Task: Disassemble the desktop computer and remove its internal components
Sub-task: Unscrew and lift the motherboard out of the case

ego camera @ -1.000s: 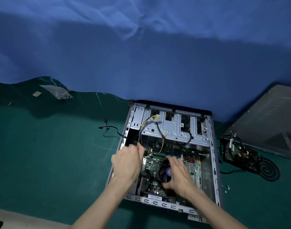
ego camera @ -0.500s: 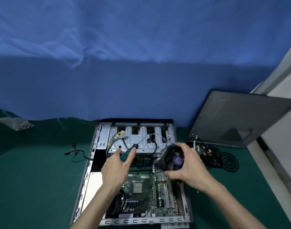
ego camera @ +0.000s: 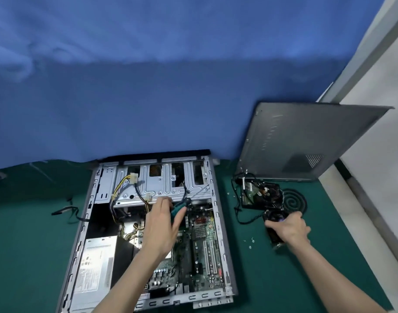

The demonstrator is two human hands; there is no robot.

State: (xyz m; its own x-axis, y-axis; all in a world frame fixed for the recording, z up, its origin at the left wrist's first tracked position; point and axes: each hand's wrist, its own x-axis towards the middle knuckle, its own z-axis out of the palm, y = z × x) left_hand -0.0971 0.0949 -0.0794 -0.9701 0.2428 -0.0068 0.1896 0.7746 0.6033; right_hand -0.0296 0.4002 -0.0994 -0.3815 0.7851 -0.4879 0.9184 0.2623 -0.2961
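The open desktop case (ego camera: 218, 213) lies on the green mat with its motherboard (ego camera: 202, 251) exposed. A silver power supply (ego camera: 94, 267) fills the case's near left corner, and a metal drive cage (ego camera: 162, 184) with yellow and black cables spans its far end. My left hand (ego camera: 162, 229) hovers over the motherboard and grips a teal-handled screwdriver (ego camera: 182, 206), shaft pointing up right. To the right of the case, my right hand (ego camera: 288, 229) holds the black CPU cooler fan (ego camera: 273, 224) low over the mat; the hand hides most of the fan.
A removed circuit board with tangled wires (ego camera: 259, 193) and a black coiled cable (ego camera: 293, 199) lie right of the case. The grey side panel (ego camera: 306, 141) leans against the blue backdrop. Small screws (ego camera: 250, 242) dot the mat. A loose black cable (ego camera: 67, 211) lies left of the case.
My right hand lifted the cooler fan off the motherboard and carried it right, out of the case, down to the mat. My left hand rose with the screwdriver. The view swung right.
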